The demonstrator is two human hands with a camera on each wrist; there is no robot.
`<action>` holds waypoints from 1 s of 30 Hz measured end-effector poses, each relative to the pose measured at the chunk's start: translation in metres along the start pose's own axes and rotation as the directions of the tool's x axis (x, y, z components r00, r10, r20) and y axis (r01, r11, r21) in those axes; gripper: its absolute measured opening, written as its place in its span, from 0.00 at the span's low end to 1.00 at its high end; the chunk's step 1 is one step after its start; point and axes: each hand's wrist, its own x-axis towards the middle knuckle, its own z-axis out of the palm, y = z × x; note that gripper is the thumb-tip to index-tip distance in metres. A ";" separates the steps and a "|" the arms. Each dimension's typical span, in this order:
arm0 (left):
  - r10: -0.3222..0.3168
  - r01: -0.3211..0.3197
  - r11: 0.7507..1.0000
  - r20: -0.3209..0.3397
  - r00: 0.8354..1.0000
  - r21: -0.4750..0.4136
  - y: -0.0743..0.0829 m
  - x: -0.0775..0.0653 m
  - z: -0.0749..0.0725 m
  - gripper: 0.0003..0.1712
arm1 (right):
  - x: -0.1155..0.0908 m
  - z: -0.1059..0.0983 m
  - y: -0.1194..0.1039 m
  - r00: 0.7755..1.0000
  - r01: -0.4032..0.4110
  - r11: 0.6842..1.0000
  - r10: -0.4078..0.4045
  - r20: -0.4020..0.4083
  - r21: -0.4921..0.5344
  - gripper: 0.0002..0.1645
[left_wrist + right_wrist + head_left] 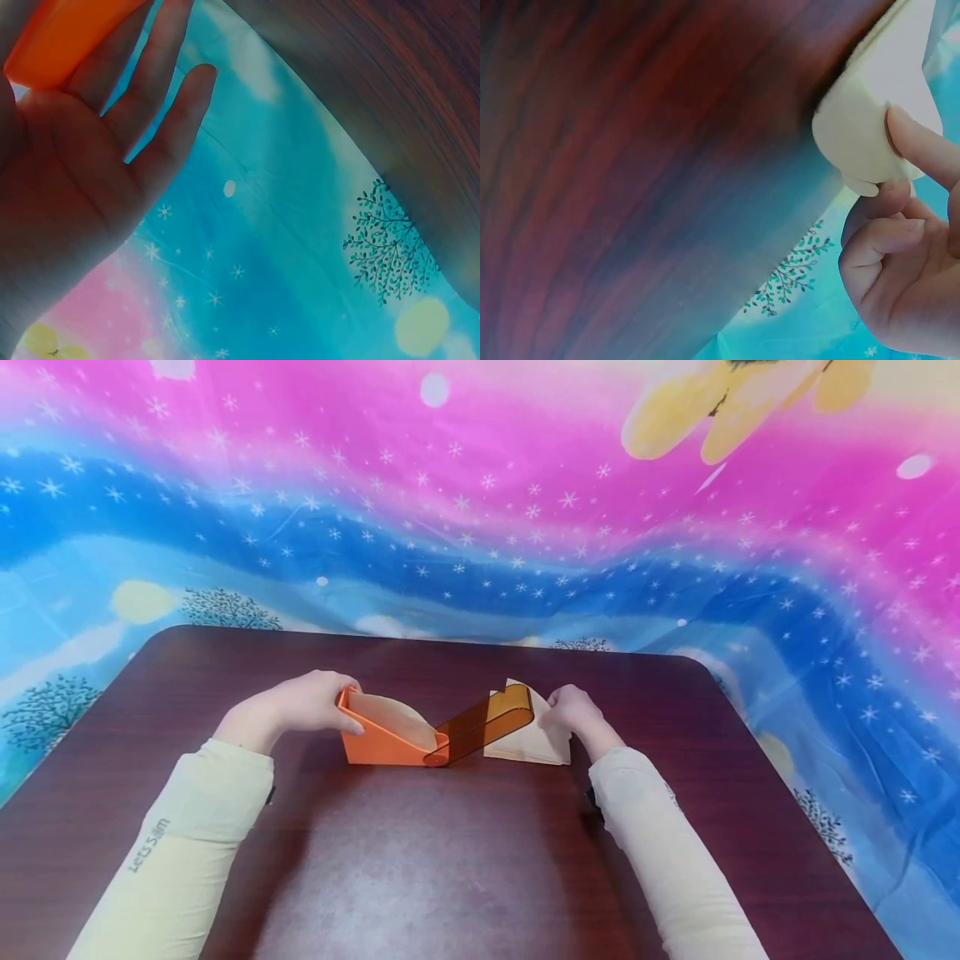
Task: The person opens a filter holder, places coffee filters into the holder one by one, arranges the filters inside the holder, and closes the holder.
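Note:
An orange coffee filter holder (386,747) stands on the table, its tinted lid (487,722) swung out to the right. Pale paper (393,718) shows inside it. My left hand (318,702) grips the holder's left end, thumb on the near side; in the left wrist view that orange end (64,41) sits between thumb and fingers. Behind the lid's tip is a coffee filter paper (551,739), partly hidden by it. My right hand (573,714) pinches this paper by its right edge. Close up, the right wrist view has thumb and fingertips on the paper (862,135).
The dark wooden table (420,877) has rounded far corners. Beyond its far and side edges hangs a pink and blue patterned cloth (480,527).

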 end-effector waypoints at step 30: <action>0.040 -0.032 0.997 -0.126 0.991 0.066 -0.005 -0.004 0.001 0.29 | -0.036 -0.051 -0.011 0.977 0.176 0.981 -0.164 -0.133 0.077 0.12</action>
